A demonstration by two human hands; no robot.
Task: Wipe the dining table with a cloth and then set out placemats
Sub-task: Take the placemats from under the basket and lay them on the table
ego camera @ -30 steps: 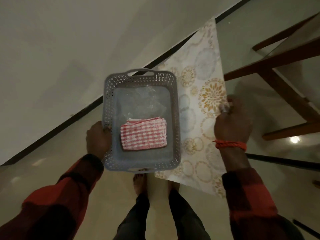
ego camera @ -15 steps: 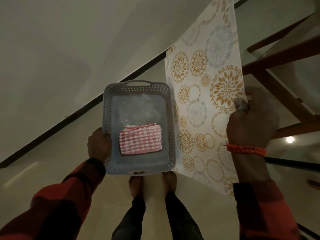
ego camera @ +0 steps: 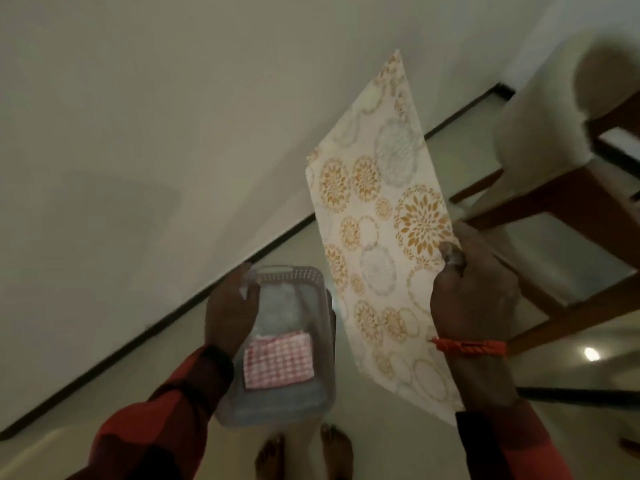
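A grey perforated plastic basket (ego camera: 322, 344) hangs in the air at lower centre, gripped on its left rim by my left hand (ego camera: 230, 311). A folded red-and-white checked cloth (ego camera: 277, 362) lies inside it. To the right, my right hand (ego camera: 474, 292) pinches the edge of a cream placemat (ego camera: 377, 216) printed with gold and grey flower circles. The placemat is raised and tilted, its far corner pointing up toward the wall.
A pale wall (ego camera: 173, 133) fills the upper left, ending in a dark skirting line (ego camera: 194, 303). A wooden chair with a light cushion (ego camera: 540, 140) and a glass-topped table frame (ego camera: 588, 306) stand at the right. My bare feet (ego camera: 304, 452) are on the glossy floor.
My right hand has lifted the placemat higher and turned it more upright. The basket has dropped lower and tilted, and my left hand has slid forward along its rim.
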